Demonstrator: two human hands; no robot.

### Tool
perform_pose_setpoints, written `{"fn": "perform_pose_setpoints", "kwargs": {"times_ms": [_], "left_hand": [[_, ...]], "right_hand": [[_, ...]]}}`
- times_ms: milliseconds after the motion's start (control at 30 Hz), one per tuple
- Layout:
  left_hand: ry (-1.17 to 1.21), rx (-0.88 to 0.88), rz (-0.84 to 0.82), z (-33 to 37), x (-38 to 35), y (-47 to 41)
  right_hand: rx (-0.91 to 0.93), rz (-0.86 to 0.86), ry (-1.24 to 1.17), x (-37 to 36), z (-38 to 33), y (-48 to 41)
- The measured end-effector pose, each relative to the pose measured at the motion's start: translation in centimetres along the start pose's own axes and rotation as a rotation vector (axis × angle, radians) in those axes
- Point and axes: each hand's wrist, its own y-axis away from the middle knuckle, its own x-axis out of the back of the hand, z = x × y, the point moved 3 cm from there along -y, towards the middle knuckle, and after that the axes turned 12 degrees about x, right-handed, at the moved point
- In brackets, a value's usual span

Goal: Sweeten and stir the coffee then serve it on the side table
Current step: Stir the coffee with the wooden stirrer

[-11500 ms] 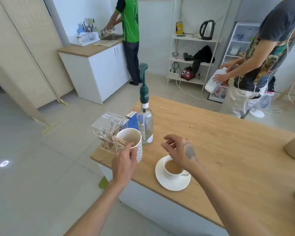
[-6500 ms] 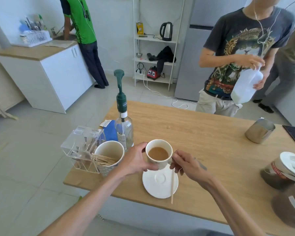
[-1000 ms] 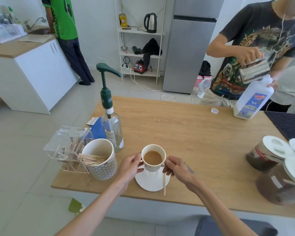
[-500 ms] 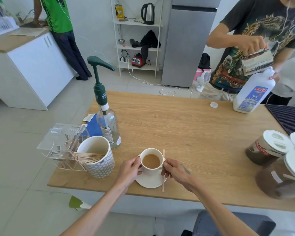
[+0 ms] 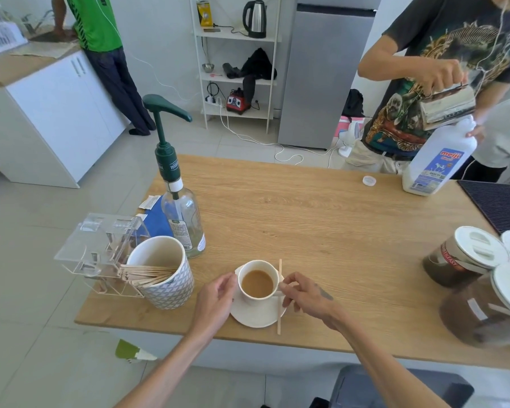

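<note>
The room is bright with soft, even daylight, and the shadows under the cup (image 5: 258,282) and saucer (image 5: 256,315) on the worktop (image 5: 321,231) are faint. The wide lens bends straight lines near the edges, so the fridge (image 5: 324,75) and cabinet (image 5: 53,119) lean outward. The jars (image 5: 465,257) at the right edge are smeared and out of focus, while the centre stays sharp.

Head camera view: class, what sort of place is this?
Probably a shared kitchen or break room: an electric kettle on shelves, a grey fridge, and a syrup pump bottle on the wooden table.
</note>
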Motion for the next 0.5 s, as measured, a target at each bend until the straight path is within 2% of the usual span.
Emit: {"fn": "perform_pose_setpoints", "kwargs": {"times_ms": [167, 300, 500], "left_hand": [[-0.205, -0.053, -0.144, 0.5, 0.1, -1.0], [-0.369, -0.079, -0.168, 0.4, -0.8, -2.0], [-0.401, -0.157, -0.138, -0.3, -2.0, -2.6]], "right_hand": [[-0.023, 0.248, 0.043, 2.7, -0.1, -2.4], [-0.075, 0.233, 0.110, 2.2, -0.3, -5.7], [-0.129, 0.265, 0.171, 1.0, 1.0, -8.6]]}}
